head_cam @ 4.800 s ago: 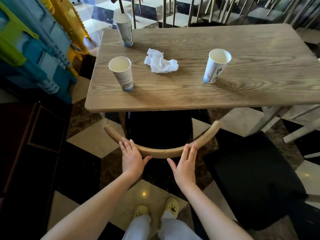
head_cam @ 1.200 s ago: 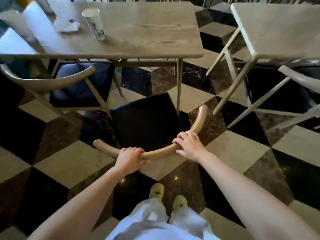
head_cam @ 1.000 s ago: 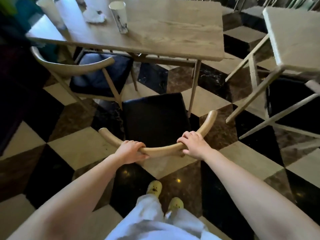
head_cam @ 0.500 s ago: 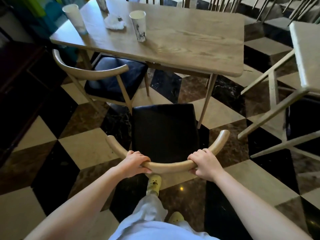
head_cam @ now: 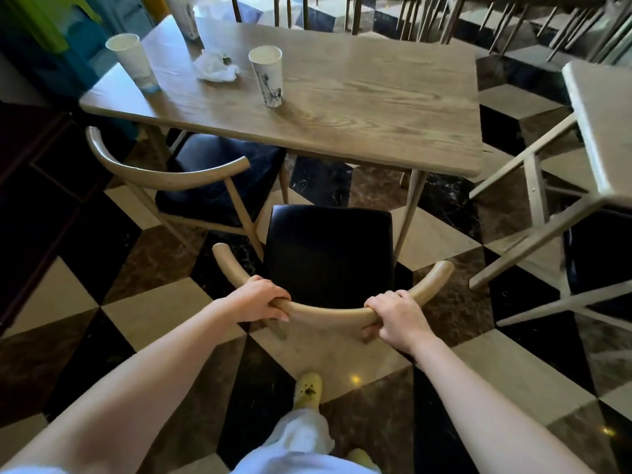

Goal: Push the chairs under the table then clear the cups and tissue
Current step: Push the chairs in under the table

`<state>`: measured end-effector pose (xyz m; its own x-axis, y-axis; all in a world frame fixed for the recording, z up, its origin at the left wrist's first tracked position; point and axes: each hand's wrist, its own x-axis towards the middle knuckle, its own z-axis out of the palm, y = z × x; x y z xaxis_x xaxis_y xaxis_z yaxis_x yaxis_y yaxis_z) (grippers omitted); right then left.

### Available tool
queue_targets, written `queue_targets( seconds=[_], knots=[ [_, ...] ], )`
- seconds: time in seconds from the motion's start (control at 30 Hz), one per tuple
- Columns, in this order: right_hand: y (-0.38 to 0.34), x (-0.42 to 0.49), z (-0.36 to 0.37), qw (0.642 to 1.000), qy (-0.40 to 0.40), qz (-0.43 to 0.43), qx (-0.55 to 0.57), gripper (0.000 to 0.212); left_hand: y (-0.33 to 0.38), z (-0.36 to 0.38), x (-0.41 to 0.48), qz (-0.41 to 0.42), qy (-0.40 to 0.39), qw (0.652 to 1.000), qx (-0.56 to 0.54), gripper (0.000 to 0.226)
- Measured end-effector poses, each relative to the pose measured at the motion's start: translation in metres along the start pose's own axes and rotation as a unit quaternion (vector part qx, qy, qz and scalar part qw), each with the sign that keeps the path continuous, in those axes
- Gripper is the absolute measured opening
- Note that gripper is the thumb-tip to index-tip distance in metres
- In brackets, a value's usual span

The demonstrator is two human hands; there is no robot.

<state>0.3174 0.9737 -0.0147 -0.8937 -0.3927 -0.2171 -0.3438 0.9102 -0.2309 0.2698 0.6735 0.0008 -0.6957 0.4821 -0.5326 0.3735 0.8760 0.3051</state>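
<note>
Both hands closed on curved backrest of near chair (head_cam: 328, 254): left hand (head_cam: 261, 299), right hand (head_cam: 398, 314), fingers wrapped. 2nd chair (head_cam: 191, 179) partly under counter (head_cam: 359, 107). On counter: 3 paper cups (head_cam: 268, 77), 1 tissue (head_cam: 215, 66).

three cups (head_cam: 266, 77), two chairs (head_cam: 328, 254), one tissue (head_cam: 215, 67)

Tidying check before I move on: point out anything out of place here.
The chair held by both hands stands clear of the table, not tucked under. A crumpled tissue lies among three upright paper cups. Nothing spilled or broken.
</note>
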Motion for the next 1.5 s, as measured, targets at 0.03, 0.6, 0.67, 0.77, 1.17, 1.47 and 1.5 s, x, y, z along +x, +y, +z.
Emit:
queue_targets(
  seconds=[0.03, 0.6, 0.67, 0.77, 1.17, 1.47, 1.5],
  knots=[
    [0.000, 0.009, -0.003, 1.000, 0.004, 0.003, 0.002, 0.031, -0.007, -0.007, 0.007, 0.002, 0.003, 1.000, 0.006, 0.044],
    [0.003, 0.110, -0.032, 0.998, 0.041, 0.043, 0.021, 0.038, -0.076, -0.106, 0.085, 0.034, -0.005, 0.999, 0.001, 0.043],
    [0.006, 0.115, -0.033, 0.998, 0.043, 0.047, 0.025, 0.037, -0.080, -0.110, 0.090, 0.030, -0.005, 1.000, -0.004, 0.043],
    [0.012, 0.125, -0.039, 0.998, 0.042, 0.046, 0.022, 0.039, -0.087, -0.116, 0.100, 0.035, -0.003, 0.999, -0.020, 0.044],
    [0.048, 0.153, -0.054, 0.998, 0.028, 0.058, 0.022, 0.044, -0.086, -0.124, 0.148, 0.054, 0.042, 0.998, 0.000, 0.045],
    [0.075, 0.163, -0.047, 0.996, 0.021, 0.082, 0.021, 0.041, -0.071, -0.114, 0.178, 0.057, 0.072, 0.995, 0.033, 0.037],
    [0.078, 0.165, -0.046, 0.996, 0.021, 0.083, 0.021, 0.040, -0.070, -0.114, 0.182, 0.055, 0.079, 0.995, 0.032, 0.036]
  ],
)
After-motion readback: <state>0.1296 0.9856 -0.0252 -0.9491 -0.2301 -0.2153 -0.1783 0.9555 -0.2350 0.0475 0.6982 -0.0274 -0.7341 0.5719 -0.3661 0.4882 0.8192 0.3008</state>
